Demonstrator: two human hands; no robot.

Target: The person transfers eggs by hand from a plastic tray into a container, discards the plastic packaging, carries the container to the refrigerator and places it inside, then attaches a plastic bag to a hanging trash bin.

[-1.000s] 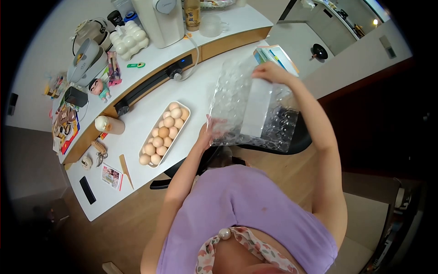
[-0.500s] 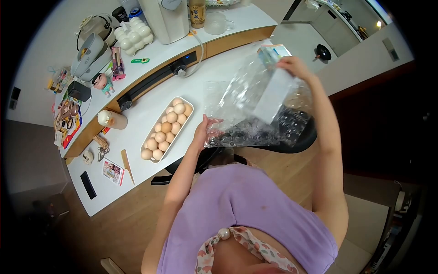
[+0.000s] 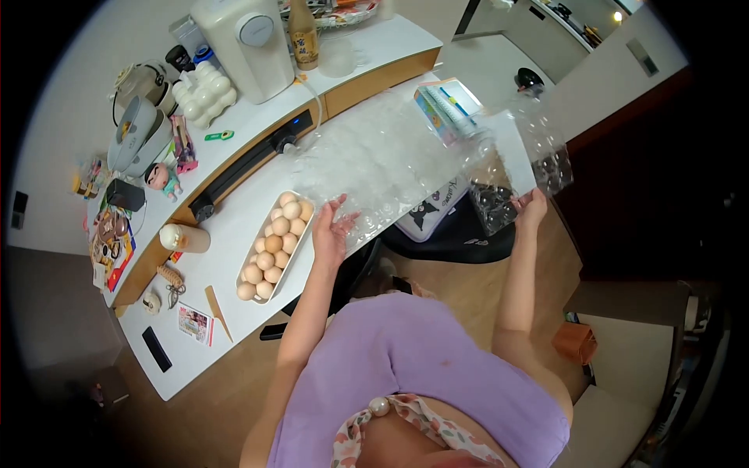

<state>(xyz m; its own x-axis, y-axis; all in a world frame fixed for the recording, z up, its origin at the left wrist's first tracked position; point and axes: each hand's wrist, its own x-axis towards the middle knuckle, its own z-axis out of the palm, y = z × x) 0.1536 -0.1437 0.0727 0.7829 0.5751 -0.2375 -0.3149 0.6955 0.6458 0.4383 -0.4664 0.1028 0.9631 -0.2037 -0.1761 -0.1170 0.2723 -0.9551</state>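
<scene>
Your two hands are on one big clear plastic bubble-wrap sheet, mid-frame, lying over the white tabletop with its right end past the edge. Your left hand is at the near edge of the wrap, fingers spread, not closed on anything. Your right hand, right of centre, pinches the lower corner of one flat white rectangular sheet, held up against the wrap.

Just left of your left hand: one long white plastic tray of brown eggs, about seventeen showing; overlaps, so exact count can't be told.

Lower left of the frame, you have one black flat rectangular object, one printed red-and-white card, one flat wooden stick, and one white-topped bottle higher up.

Upper right of centre: one light-blue-and-white booklet, by the wrap. Right of centre, below the wrap: one lilac pouch with a black cartoon figure, on one black chair seat.

Upper left, raised shelf: one white bumpy holder, one green cutter, one white machine, one amber bottle.
</scene>
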